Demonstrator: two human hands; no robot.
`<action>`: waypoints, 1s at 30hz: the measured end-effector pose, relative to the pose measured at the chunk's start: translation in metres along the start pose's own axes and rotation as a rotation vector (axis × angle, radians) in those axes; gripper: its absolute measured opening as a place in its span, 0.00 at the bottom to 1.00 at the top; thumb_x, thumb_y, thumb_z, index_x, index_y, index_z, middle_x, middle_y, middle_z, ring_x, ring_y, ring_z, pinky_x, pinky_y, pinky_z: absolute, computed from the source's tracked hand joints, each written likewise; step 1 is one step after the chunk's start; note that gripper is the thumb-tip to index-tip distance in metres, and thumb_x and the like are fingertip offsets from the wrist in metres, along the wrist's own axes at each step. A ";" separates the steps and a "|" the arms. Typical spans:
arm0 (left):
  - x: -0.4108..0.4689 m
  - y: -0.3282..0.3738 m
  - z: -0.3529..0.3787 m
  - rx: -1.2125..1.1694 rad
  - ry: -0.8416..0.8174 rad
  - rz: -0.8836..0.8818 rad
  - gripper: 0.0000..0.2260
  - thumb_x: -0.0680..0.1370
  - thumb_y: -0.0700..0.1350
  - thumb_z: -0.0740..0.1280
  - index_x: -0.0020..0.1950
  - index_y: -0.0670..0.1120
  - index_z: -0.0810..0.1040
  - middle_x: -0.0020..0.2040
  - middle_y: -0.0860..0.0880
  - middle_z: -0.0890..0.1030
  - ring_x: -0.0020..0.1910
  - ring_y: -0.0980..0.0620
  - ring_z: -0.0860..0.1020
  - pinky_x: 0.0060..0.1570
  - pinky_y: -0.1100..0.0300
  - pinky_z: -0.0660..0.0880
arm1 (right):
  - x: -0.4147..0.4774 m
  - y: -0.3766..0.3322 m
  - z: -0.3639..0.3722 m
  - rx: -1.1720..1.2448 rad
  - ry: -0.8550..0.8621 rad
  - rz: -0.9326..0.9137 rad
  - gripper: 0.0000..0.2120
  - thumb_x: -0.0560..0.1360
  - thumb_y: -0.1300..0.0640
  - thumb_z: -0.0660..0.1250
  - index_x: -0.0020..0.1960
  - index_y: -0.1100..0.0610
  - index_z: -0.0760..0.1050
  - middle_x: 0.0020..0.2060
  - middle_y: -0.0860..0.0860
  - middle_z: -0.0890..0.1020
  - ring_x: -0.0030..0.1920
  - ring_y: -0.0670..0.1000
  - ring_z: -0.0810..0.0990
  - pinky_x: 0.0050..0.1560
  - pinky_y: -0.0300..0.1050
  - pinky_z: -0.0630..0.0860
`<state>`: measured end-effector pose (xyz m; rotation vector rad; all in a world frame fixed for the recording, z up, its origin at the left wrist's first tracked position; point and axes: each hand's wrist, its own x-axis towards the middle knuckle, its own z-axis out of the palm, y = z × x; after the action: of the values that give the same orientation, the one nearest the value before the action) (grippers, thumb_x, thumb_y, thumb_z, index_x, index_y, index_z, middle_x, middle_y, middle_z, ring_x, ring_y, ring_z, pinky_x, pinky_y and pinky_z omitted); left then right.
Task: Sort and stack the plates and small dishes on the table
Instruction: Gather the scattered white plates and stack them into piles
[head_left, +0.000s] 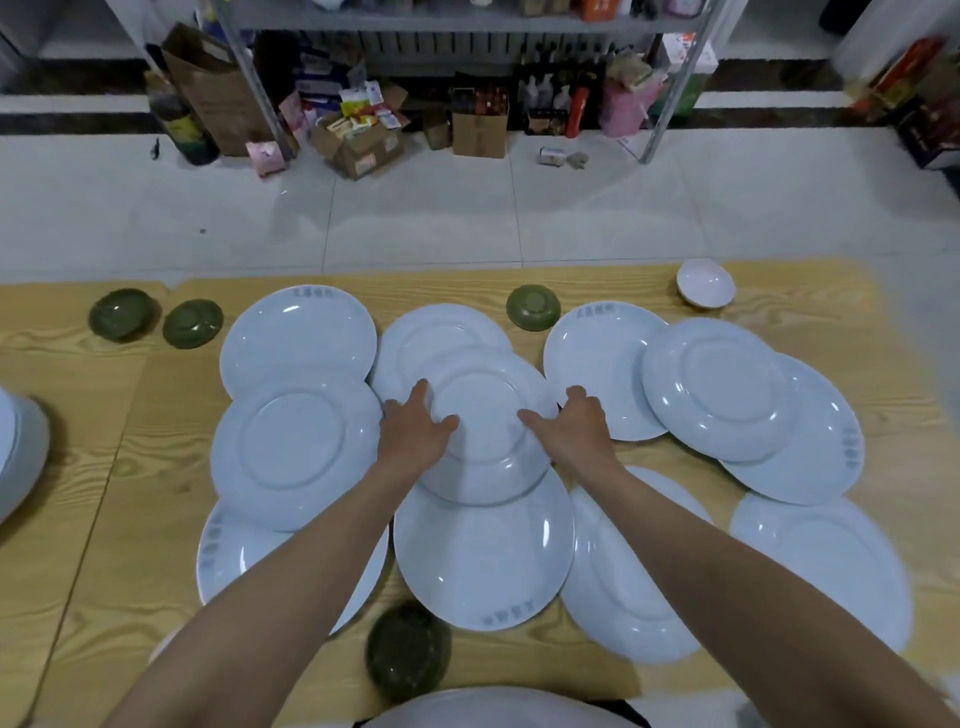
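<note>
Both your hands are on the centre plate (483, 410), a white plate lying bottom-up in the middle of the wooden table (104, 493). Your left hand (415, 434) pinches its left rim: the thumb lies on the upturned base and the fingers reach along the edge, fairly straight. Your right hand (569, 431) grips the right rim, thumb on the base and fingers curled over the edge. You cannot tell whether any fingertips go under the rim, nor whether the plate is lifted or resting.

The centre plate overlaps the far plate (441, 332) behind it, also bottom-up, and the near plate (483, 566), which is right way up with grey lettering on its near rim.

To your left, a bottom-up left plate (296, 452) overlaps a lettered plate (298, 338) beyond it and a low left plate (223, 561) that runs under your left forearm. To your right, three white plates overlap in a row (717, 384), and two more (831, 561) lie nearer you, partly under your right forearm.

Small green dishes sit apart from each other: two at the far left (122, 314), one (533, 307) beyond the far plate, one (408, 649) close to you, between your forearms. A small white bowl (706, 283) stands at the far right edge
</note>
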<state>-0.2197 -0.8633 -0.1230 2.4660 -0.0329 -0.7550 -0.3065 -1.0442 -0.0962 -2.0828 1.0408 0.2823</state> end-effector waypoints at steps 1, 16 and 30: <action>0.002 -0.003 0.003 -0.031 -0.009 -0.021 0.32 0.77 0.56 0.68 0.77 0.53 0.59 0.66 0.37 0.68 0.67 0.38 0.69 0.62 0.51 0.69 | 0.003 0.001 0.004 0.022 -0.017 0.028 0.37 0.72 0.43 0.73 0.71 0.62 0.64 0.65 0.59 0.70 0.66 0.60 0.71 0.62 0.51 0.70; 0.005 -0.012 0.005 -0.163 0.032 -0.059 0.30 0.79 0.51 0.67 0.79 0.57 0.58 0.70 0.37 0.66 0.68 0.40 0.68 0.68 0.50 0.67 | 0.015 0.004 0.020 0.105 0.004 0.034 0.40 0.70 0.45 0.77 0.73 0.60 0.64 0.65 0.58 0.71 0.65 0.60 0.72 0.63 0.52 0.70; -0.033 0.022 -0.028 -0.428 0.154 0.096 0.40 0.74 0.37 0.71 0.80 0.55 0.55 0.75 0.45 0.64 0.72 0.45 0.66 0.64 0.54 0.67 | -0.024 -0.011 -0.027 0.289 0.154 -0.020 0.41 0.69 0.50 0.78 0.77 0.54 0.62 0.68 0.55 0.70 0.67 0.58 0.72 0.64 0.53 0.73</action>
<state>-0.2299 -0.8618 -0.0753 2.0889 0.0615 -0.4704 -0.3173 -1.0458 -0.0596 -1.8737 1.0808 -0.0391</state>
